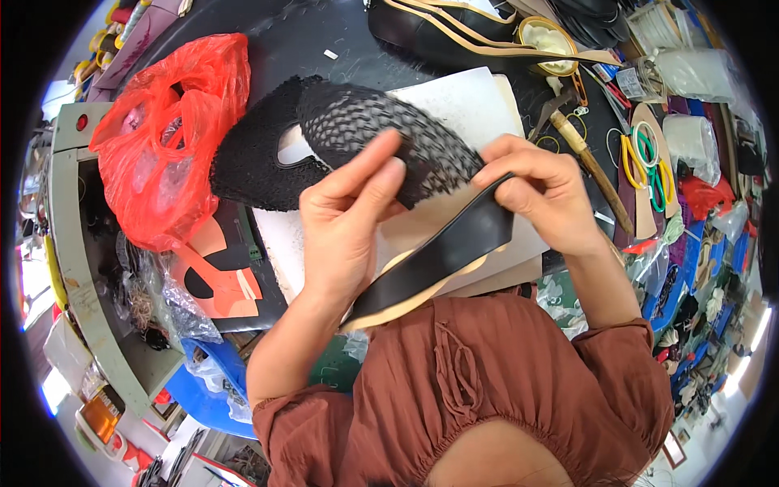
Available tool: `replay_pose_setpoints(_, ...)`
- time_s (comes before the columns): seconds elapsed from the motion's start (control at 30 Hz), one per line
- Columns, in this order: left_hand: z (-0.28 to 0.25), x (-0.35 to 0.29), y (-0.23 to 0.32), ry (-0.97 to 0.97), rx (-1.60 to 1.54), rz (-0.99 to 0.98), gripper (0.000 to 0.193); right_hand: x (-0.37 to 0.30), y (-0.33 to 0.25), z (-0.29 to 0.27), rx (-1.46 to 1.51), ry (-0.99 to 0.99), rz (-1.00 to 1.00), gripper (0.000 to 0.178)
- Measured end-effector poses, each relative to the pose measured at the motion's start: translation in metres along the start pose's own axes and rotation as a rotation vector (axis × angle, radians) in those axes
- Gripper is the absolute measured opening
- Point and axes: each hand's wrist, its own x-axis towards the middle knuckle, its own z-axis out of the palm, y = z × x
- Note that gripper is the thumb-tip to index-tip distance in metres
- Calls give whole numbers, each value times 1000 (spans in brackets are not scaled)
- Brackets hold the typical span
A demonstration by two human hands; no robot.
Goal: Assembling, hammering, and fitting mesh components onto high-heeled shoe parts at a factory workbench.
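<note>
A black openwork mesh shoe upper (357, 122) with a fuzzy dark edge stretches across the middle, a hole near its left part. My right hand (542, 191) is closed, thumb and fingers pinching the upper's right tip together with the end of a black leather piece (442, 258). That smooth piece has a beige edge and slants down toward my body. My left hand (349, 215) is in front of the mesh, thumb and forefinger drawn close and the other fingers curled. Whatever lies between its fingertips, if anything, is too small to make out.
White board (479, 101) lies under the work. A red plastic bag (174, 138) and orange cut pieces (215, 280) are at left. Toward the right are a hammer (588, 158), scissors (637, 166) and an open pot of pale paste (548, 40). More black leather pieces (430, 36) lie behind.
</note>
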Motion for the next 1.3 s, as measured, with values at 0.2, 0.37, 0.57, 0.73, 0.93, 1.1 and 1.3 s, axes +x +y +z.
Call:
replay_pose_setpoints(0.2, 1, -12, -5, 41, 128, 67, 43, -13, -6, -2, 151, 72, 162, 65)
replay_pose_setpoints(0.37, 3, -20, -14, 49, 15, 149, 47, -9, -10, 9, 209, 17, 242, 60)
replay_pose_setpoints(0.57, -7, -26, -19, -42, 3, 193, 47, -7, -16, 12, 89, 39, 281, 45)
replay_pose_setpoints(0.73, -5, -30, -19, -35, 10, 181, 46, -8, -11, 15, 70, 134, 205, 29)
replay_pose_setpoints(0.93, -2, -31, -21, -67, -25, 208, 42, -8, -11, 12, 12, 124, 225, 22)
replay_pose_setpoints(1.1, -12, -31, -16, -215, 77, 110, 38, -13, -5, 2, 134, 95, 207, 17)
replay_pose_setpoints(1.3, -6, -34, -4, -306, -34, 11, 36, -19, 8, 1, 151, 112, 153, 13)
